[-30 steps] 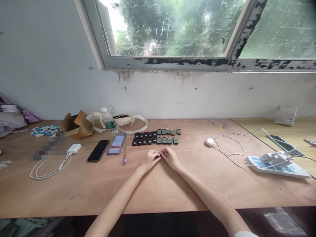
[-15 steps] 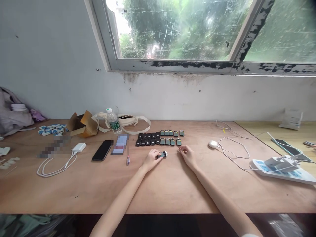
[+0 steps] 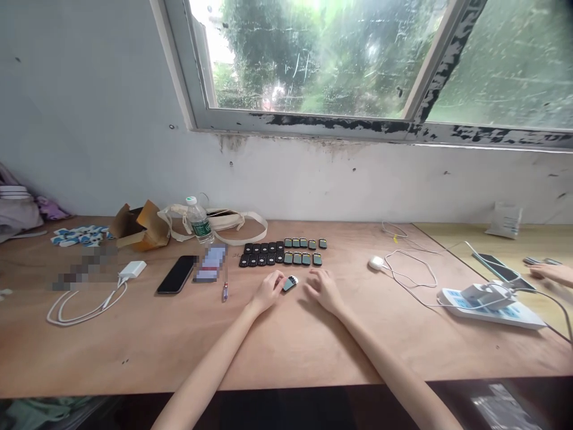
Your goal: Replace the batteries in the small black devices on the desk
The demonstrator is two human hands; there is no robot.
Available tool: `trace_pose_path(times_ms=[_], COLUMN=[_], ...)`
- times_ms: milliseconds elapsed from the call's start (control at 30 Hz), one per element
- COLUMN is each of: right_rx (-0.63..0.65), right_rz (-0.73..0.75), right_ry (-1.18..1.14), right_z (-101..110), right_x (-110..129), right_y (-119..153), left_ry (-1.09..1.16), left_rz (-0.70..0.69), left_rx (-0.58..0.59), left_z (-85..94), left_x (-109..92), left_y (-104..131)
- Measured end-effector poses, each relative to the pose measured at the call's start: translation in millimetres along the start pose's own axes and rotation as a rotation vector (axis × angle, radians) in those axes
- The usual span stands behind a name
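Note:
My left hand [image 3: 268, 289] is closed at the left edge of a small electronic module [image 3: 290, 283], which has a grey-green rectangular face and a white round end. The module is tilted, low over the table or resting on it. Just to its right, my right hand [image 3: 326, 291] hovers low with fingers apart, and I see nothing between them. Behind my hands, similar grey-green modules [image 3: 296, 258] lie in two rows. Two rows of small black cases [image 3: 262, 259] with pale round marks adjoin them on the left.
Left of my hands lie a small screwdriver [image 3: 225, 291], a black phone [image 3: 177, 275] and a white charger [image 3: 133, 270] with cable. A water bottle [image 3: 199, 222] and open cardboard box [image 3: 141, 226] stand behind. Rightward are a power strip [image 3: 496, 310] and another person's hand [image 3: 555, 273].
My right hand has come closer to the module and its fingers have spread from a pinch. The module has turned slightly. Another person's hand has appeared at the right edge. The view has shifted a little.

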State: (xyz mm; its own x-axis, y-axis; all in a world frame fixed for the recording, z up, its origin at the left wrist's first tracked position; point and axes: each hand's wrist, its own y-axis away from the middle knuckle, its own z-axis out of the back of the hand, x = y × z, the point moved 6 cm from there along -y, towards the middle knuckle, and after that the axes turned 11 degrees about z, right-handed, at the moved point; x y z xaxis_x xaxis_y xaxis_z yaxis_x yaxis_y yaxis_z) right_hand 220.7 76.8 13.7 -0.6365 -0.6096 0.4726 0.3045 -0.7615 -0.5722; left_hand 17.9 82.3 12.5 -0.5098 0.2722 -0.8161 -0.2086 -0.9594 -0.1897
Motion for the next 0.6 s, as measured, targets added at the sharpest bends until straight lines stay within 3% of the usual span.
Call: trace_pose_path(times_ms=[133,333,467,600], right_rx=[0.135,0.1,-0.011,-0.219], right_rz=[0.086,0.01,-0.063,-0.158], right_ry=[-0.045,-0.132,-0.255,-0.302], right_z=[-30.6,-51.2,-33.2,14.4], right_x=[32.6,32.8,12.4,-43.9], right_y=[-2.3,-6.6,-12.9,-25.5], left_ry=[0.188,0.256,0.231,0.213], left_rz=[0.055,0.146,0.163,0.195], left_rx=[-0.001,-0.041,-0.076,-0.108], left_z=[2.0,5.1,7.6,10.0], left_x=[5.6,18.0,20.5,21.8], left_y=[-1.4,-4.8,-3.6,-2.8])
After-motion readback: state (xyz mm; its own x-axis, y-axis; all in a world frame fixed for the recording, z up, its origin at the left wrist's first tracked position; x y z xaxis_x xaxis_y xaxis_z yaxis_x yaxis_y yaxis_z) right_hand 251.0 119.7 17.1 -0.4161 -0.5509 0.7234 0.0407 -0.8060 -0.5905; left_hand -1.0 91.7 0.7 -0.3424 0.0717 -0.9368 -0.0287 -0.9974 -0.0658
